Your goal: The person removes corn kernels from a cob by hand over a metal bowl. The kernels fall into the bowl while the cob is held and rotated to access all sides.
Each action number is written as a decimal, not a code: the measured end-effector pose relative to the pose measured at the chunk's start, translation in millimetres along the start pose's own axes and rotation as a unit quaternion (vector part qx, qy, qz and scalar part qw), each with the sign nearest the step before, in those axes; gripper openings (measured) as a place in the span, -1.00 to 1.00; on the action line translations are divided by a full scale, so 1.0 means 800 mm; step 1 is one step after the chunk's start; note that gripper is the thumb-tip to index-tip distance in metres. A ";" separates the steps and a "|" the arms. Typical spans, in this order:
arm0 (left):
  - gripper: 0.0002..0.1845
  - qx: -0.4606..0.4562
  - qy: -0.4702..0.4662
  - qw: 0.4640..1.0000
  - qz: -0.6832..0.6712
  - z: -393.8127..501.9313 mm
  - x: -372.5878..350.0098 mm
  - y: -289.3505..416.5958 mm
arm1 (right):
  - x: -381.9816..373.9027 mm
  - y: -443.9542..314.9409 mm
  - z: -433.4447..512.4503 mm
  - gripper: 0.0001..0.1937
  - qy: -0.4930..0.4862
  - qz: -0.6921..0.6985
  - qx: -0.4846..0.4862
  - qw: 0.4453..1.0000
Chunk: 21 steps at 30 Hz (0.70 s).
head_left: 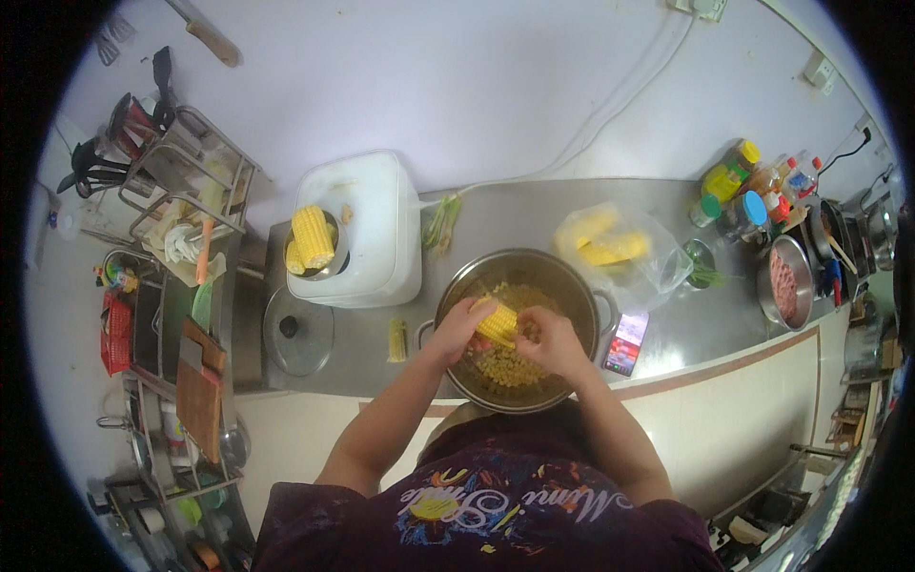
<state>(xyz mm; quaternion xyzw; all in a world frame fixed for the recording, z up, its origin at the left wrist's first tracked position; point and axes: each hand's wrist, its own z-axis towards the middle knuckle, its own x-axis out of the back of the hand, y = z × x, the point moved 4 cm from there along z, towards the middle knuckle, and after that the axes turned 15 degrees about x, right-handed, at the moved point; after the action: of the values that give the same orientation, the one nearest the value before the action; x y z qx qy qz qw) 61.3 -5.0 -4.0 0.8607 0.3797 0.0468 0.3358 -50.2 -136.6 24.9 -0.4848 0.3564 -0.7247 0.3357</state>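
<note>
Over a large metal pot (pixel 457 289), my left hand (pixel 459 331) grips a piece of yellow corn cob (pixel 498 323). My right hand (pixel 549 339) touches the cob's right end with bent fingers; whether it grips anything itself is hard to see. Loose corn kernels (pixel 511 366) lie in the pot below both hands. A short cob piece (pixel 397 340) rests on the steel counter to the left of the pot. More corn pieces (pixel 312 236) stand in a metal bowl (pixel 330 268) on a white lidded container, and whole cobs (pixel 607 243) lie in a clear plastic bag.
A glass lid (pixel 299 336) lies left on the counter (pixel 364 329). A phone (pixel 627 344) lies close to the pot's right handle. Green onions (pixel 443 223) are behind the pot. Bottles (pixel 730 171) and a bowl of minced meat (pixel 784 286) stand at the right. The white container (pixel 379 236) is back left.
</note>
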 end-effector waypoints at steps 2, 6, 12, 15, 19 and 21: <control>-0.53 0.005 0.019 0.999 0.035 0.005 0.008 -0.003 | 0.001 0.004 0.000 -0.69 -0.025 -0.004 -0.010 1.000; -0.60 -0.015 0.067 0.997 0.038 0.012 0.003 -0.002 | -0.001 0.021 -0.006 -0.66 -0.020 0.050 -0.060 0.997; -0.60 -0.039 0.145 0.988 0.025 0.017 -0.003 -0.008 | -0.022 0.037 -0.012 -0.68 0.001 0.058 -0.063 0.996; -0.48 0.012 0.118 0.993 0.028 0.019 0.009 -0.014 | -0.022 0.038 -0.013 -0.69 -0.013 0.077 -0.081 0.994; -0.39 0.004 0.179 0.980 0.090 0.022 0.004 -0.012 | -0.025 0.032 -0.017 -0.68 0.029 0.055 -0.060 0.996; -0.41 0.008 0.180 0.979 0.093 0.021 0.000 -0.010 | -0.024 0.036 -0.017 -0.67 0.021 0.057 -0.080 0.995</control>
<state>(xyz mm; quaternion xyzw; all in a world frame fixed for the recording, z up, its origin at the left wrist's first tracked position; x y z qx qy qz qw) 61.9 -10.3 -21.5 0.8724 0.3523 0.2293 0.2495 -53.2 -132.8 -11.9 -0.4741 0.4474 -0.6833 0.3291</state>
